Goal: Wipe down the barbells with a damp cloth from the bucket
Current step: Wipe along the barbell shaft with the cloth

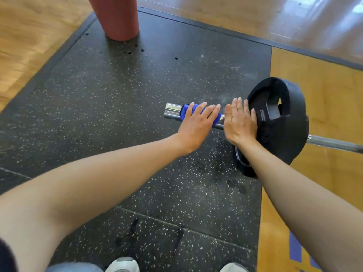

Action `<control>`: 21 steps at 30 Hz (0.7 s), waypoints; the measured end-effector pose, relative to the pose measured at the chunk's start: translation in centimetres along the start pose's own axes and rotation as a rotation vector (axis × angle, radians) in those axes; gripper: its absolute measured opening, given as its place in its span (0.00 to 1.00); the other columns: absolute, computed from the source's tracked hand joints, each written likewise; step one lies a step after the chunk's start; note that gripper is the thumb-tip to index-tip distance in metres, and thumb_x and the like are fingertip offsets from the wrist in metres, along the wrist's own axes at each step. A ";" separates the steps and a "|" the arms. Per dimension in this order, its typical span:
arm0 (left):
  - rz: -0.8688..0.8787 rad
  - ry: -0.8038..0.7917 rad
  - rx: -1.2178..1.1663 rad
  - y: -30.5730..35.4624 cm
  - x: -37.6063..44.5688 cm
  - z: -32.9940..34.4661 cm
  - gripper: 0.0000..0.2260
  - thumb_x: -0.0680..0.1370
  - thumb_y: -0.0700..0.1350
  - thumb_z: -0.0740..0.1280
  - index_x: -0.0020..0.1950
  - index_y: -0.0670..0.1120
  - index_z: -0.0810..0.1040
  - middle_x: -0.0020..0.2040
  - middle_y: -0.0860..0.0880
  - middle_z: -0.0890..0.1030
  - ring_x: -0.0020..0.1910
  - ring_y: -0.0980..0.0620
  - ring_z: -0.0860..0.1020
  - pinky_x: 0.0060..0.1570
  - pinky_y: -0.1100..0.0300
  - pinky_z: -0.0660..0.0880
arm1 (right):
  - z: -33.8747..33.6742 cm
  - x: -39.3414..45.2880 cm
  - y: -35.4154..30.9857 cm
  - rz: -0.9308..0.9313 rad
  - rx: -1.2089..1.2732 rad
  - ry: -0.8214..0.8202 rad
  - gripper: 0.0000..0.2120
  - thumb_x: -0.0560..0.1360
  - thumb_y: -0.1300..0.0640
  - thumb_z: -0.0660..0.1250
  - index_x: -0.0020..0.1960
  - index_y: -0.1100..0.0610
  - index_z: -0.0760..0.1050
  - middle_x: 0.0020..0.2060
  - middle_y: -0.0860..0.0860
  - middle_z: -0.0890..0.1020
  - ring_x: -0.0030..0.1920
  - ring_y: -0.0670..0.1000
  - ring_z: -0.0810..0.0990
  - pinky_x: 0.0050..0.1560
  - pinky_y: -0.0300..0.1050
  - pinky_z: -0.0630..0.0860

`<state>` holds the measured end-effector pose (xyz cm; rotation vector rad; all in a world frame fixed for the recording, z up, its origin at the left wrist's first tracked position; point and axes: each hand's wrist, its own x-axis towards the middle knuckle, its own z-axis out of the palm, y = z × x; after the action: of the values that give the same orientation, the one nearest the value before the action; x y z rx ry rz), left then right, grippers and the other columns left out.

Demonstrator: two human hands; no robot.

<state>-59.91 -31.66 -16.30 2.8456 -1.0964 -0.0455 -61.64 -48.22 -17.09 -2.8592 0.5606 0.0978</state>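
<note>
Pressing straight-fingered, left hand [196,124] covers blue cloth [185,112]; right hand [238,124] touches plate [284,122], label unreadable.

I see the barbell [172,111] lying across the black speckled floor mat [117,99], its chrome sleeve end pointing left with a blue cloth [185,112] wrapped over it, a black plate [284,122] standing upright on the shaft. A pink bucket [115,16] stands on the mat's far edge, well apart.

floor: speckled black rubber mat [137,91] (wet spots) | surround: glossy wood floor [29,36], possibly sunlit
</note>
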 end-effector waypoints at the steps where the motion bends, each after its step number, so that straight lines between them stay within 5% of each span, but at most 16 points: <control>1: 0.034 0.013 0.017 -0.8 -1.0 0.0 0.36 0.79 0.33 0.59 0.84 0.45 0.48 0.82 0.48 0.57 0.81 0.43 0.55 0.79 0.41 0.48 | 0.2 -0.7 0.1 -0.010 -0.003 0.024 0.32 0.85 0.42 0.37 0.82 0.59 0.50 0.82 0.53 0.53 0.82 0.51 0.46 0.81 0.55 0.42; 4: -0.004 0.042 0.031 -3.5 -4.8 0.7 0.35 0.75 0.32 0.52 0.84 0.45 0.52 0.81 0.48 0.60 0.80 0.42 0.58 0.78 0.40 0.51 | 0.7 -3.3 0.2 -0.043 -0.037 0.068 0.35 0.83 0.39 0.34 0.82 0.60 0.48 0.82 0.55 0.52 0.82 0.53 0.46 0.80 0.55 0.40; 7: -0.117 0.113 0.035 -1.0 -7.2 0.7 0.38 0.75 0.31 0.64 0.83 0.42 0.54 0.80 0.46 0.63 0.79 0.40 0.60 0.77 0.37 0.52 | 1.4 -5.9 0.1 -0.047 -0.043 0.134 0.37 0.82 0.39 0.32 0.82 0.61 0.49 0.82 0.56 0.53 0.82 0.54 0.46 0.80 0.56 0.40; 9: -0.099 0.023 -0.015 1.8 -7.2 0.7 0.39 0.77 0.31 0.64 0.84 0.42 0.47 0.82 0.45 0.57 0.81 0.40 0.53 0.78 0.37 0.47 | 2.0 -7.5 0.0 -0.031 -0.043 0.170 0.36 0.82 0.40 0.33 0.82 0.61 0.51 0.82 0.56 0.54 0.82 0.54 0.46 0.81 0.56 0.41; 13: 0.065 0.044 -0.003 0.9 -9.0 0.7 0.33 0.77 0.33 0.53 0.84 0.44 0.54 0.81 0.47 0.61 0.79 0.41 0.60 0.77 0.40 0.56 | 2.5 -10.5 0.5 -0.033 -0.012 0.202 0.33 0.84 0.42 0.35 0.82 0.61 0.50 0.82 0.55 0.53 0.82 0.53 0.44 0.80 0.54 0.40; 21: -0.043 0.177 0.038 2.0 -14.2 2.8 0.33 0.76 0.30 0.40 0.81 0.41 0.61 0.77 0.46 0.69 0.76 0.39 0.66 0.74 0.36 0.62 | 3.5 -14.4 0.8 -0.037 -0.009 0.207 0.32 0.84 0.44 0.39 0.82 0.62 0.52 0.81 0.56 0.56 0.82 0.54 0.44 0.78 0.54 0.36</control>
<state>-71.93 -23.83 -19.02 2.8400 -1.0103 0.2226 -75.30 -42.90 -19.10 -2.9063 0.5458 -0.2048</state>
